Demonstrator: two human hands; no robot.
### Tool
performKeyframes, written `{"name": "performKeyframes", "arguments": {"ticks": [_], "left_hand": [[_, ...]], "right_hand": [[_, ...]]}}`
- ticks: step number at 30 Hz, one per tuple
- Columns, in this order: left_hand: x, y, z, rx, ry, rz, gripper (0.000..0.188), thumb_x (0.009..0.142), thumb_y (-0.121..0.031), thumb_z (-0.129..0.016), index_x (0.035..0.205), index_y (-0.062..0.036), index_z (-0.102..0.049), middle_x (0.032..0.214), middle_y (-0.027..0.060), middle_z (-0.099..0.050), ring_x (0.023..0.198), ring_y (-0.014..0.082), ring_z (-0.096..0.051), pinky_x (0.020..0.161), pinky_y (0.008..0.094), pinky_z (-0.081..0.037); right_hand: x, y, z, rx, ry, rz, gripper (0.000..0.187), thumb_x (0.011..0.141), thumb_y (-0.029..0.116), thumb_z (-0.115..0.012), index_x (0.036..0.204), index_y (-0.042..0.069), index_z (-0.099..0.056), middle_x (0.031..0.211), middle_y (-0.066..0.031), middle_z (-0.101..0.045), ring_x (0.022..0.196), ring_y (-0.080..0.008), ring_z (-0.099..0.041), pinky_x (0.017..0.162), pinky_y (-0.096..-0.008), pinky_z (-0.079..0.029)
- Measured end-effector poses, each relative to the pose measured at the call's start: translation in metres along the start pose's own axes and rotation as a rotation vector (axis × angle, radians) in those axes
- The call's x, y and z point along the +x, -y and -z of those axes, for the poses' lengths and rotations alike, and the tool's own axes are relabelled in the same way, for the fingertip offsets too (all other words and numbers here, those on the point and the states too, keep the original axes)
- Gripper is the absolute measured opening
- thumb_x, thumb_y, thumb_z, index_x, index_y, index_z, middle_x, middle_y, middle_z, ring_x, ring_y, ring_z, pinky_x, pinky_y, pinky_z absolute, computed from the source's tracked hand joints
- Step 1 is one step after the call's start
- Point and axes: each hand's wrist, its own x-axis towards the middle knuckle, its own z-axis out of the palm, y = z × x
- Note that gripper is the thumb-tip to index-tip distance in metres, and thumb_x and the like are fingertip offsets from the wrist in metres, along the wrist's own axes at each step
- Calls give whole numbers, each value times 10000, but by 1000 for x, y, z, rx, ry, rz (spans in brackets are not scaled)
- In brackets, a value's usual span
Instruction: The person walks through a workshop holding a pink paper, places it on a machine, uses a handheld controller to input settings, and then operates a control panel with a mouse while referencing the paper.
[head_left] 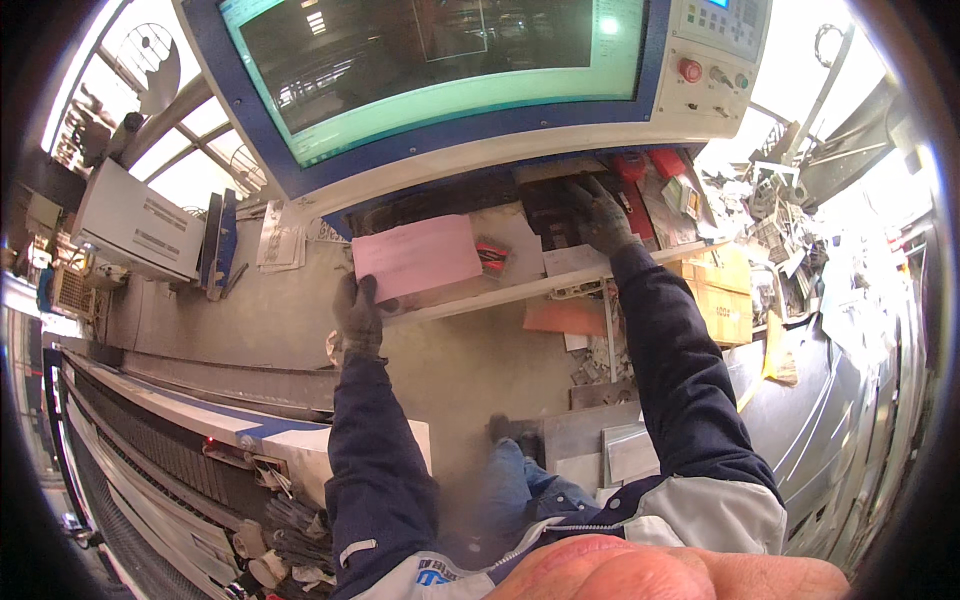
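Head view: A gloved left hand point(358, 315) pinches a pink sheet point(418, 257) by its lower-left corner, thumb on top, apparently leaving its face readable above the shelf point(500, 293); the right hand point(603, 218) reaches beneath the screen point(430, 70), fingers partly extended, whether gripping anything impossible to tell.

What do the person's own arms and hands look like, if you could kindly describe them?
The left hand and right hand wear dark grey gloves. The left sleeve and right sleeve are dark navy and creased; the left bears a small pale strip, the right a light grey panel near the shoulder.
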Motion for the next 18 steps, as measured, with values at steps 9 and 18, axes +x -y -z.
{"name": "performKeyframes", "arguments": {"ticks": [9,18], "left_hand": [[2,7,5,45,41,-65,251,1013,-199,-638,1048,49,-619,837,96,-660,559,179,-650,472,301,-536],[0,1,1,-53,36,-25,267,1009,-219,-658,1030,45,-627,858,106,-668,564,182,-653,475,297,-545]], "right_hand": [[4,-19,-19,-162,102,24,628,925,242,-649,1526,249,-469,1602,-219,-363,1438,-411,-430,1173,-464,-418],[4,0,-3,-74,97,-16,611,934,260,-634,1522,234,-467,1601,-218,-368,1444,-406,-426,1200,-444,-385]]}}
